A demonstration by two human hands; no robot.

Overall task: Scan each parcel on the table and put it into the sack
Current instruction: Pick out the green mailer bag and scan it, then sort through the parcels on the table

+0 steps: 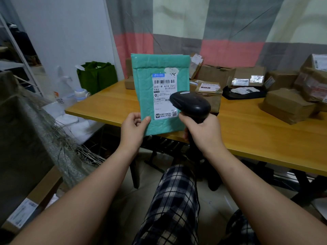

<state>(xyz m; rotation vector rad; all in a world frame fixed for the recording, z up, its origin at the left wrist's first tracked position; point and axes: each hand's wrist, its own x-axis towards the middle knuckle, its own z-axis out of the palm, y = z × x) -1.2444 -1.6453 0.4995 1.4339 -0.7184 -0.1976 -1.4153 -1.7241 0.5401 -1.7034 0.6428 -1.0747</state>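
Note:
My left hand (133, 129) pinches the lower left corner of a teal padded mailer (146, 96), held upright in front of me with its white shipping label facing me. My right hand (201, 131) grips the handle of a black barcode scanner (192, 104), whose head points at the label's lower right part and covers it. A grey woven sack (31, 131) with a frayed edge stands open at my left. Several brown cardboard parcels (288, 105) lie on the wooden table (265, 138) behind the mailer.
A black flat parcel (244, 93) lies among the boxes at the table's back. A green bag (97, 76) and white plastic items stand left of the table. A labelled carton (26, 209) sits on the floor at lower left. My checked trousers show below.

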